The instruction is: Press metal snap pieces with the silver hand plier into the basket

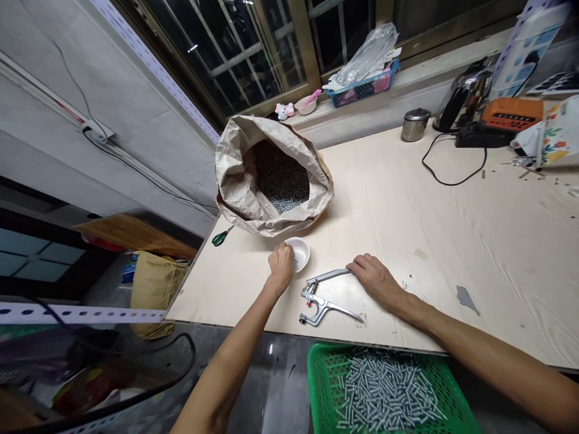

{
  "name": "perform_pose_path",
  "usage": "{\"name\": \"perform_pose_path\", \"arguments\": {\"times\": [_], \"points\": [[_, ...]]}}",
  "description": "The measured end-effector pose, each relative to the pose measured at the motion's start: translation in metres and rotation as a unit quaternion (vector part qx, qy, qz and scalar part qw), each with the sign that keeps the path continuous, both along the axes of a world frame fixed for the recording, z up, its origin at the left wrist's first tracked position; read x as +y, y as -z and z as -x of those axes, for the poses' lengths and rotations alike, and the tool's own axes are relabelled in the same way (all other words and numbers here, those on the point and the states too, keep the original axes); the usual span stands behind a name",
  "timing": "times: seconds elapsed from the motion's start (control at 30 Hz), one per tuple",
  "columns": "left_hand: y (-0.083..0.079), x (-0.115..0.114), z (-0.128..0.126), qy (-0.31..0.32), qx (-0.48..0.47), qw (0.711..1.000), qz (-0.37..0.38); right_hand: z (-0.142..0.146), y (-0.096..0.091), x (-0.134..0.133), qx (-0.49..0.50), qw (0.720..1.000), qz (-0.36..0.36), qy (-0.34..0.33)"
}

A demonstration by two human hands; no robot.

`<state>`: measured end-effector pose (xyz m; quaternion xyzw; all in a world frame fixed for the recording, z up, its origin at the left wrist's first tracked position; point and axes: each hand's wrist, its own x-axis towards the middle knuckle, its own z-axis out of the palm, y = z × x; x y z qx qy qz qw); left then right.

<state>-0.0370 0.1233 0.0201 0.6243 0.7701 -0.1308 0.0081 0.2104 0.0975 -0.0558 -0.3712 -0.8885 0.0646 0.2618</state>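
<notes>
My left hand [281, 265] is closed, its fingers dipped at the edge of a small white bowl [302, 248] on the pale wooden table [452, 241]; what they pinch is hidden. My right hand [373, 276] lies on the table with its fingers touching the upper handle of a metal hand press plier [323, 296], which lies flat between both hands. Behind the bowl stands an open paper sack [271, 175] full of small dark metal pieces. Below the table edge a green basket [325, 374] holds several small grey metal tubes.
Green-handled scissors [222, 236] lie left of the sack. At the far right stand a steel canister [415, 124], a kettle [465, 96] with a black cable, an orange box [511, 114] and papers. A blue basket [364, 89] sits on the windowsill.
</notes>
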Motion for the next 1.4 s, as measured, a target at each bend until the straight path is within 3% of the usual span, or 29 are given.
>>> {"name": "perform_pose_path", "arguments": {"times": [0.23, 0.33, 0.4, 0.5, 0.6, 0.73, 0.83, 1.1, 1.27, 1.4], "points": [[-0.002, 0.007, -0.002, 0.000, -0.014, 1.000, 0.013, 0.000, -0.006, -0.005, 0.028, 0.999, 0.002, 0.021], [-0.016, -0.003, -0.007, -0.001, -0.048, 0.998, -0.037, 0.002, -0.021, -0.022, 0.027, 1.000, 0.008, -0.012], [-0.027, -0.019, -0.011, 0.005, -0.136, 0.986, -0.092, 0.006, -0.029, -0.036, 0.005, 0.999, 0.030, -0.040], [-0.033, -0.052, -0.015, -0.027, -0.314, 0.944, -0.095, 0.016, -0.030, -0.051, -0.046, 0.995, 0.059, -0.059], [-0.024, -0.084, -0.012, -0.109, -0.435, 0.893, -0.038, 0.023, -0.022, -0.053, -0.072, 0.994, 0.058, -0.065], [-0.002, -0.113, -0.008, -0.187, -0.553, 0.811, -0.027, 0.019, -0.018, -0.050, -0.067, 0.997, -0.007, -0.049], [0.007, -0.122, -0.015, -0.208, -0.584, 0.783, -0.046, 0.011, -0.023, -0.050, -0.085, 0.993, -0.064, -0.049], [0.020, -0.121, -0.030, -0.210, -0.600, 0.769, -0.070, 0.003, -0.024, -0.052, -0.059, 0.984, -0.166, -0.039], [0.034, -0.120, -0.027, -0.179, -0.565, 0.802, -0.074, 0.002, -0.025, -0.050, -0.070, 0.983, -0.165, -0.034], [0.030, -0.113, -0.025, -0.166, -0.536, 0.828, -0.016, 0.001, -0.023, -0.047, -0.080, 0.985, -0.148, -0.042]]}}
